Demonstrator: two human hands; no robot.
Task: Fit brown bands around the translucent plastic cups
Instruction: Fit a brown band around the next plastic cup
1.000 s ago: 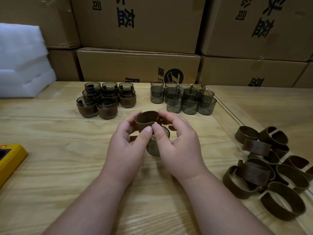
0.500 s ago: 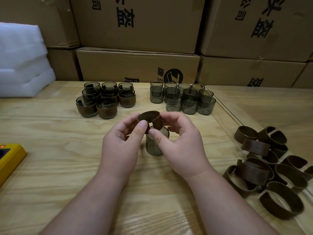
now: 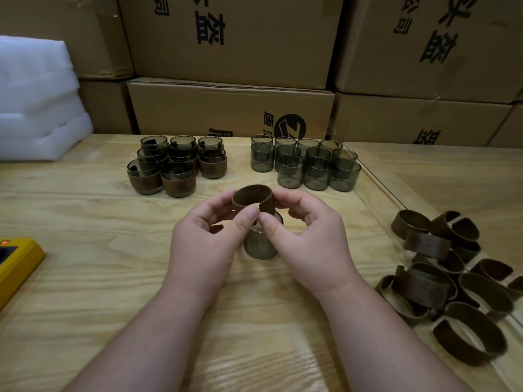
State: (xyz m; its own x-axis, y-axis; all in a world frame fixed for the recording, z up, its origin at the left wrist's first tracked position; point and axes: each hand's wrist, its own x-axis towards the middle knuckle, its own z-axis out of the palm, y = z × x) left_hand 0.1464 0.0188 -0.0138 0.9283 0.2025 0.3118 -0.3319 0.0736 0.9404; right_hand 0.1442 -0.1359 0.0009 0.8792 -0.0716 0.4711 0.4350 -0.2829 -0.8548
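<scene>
Your left hand (image 3: 203, 244) and right hand (image 3: 308, 239) pinch a curled brown band (image 3: 252, 200) just above one bare cup (image 3: 260, 244) on the tabletop (image 3: 85, 278). Beyond that cup, banded cups (image 3: 178, 165) stand finished; unbanded cups (image 3: 305, 165) and loose bands (image 3: 452, 278) remain.

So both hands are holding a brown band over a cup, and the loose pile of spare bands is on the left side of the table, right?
Not quite. Both hands do hold the brown band over the cup, but the head view shows the pile of spare bands on the right side of the table.
</scene>
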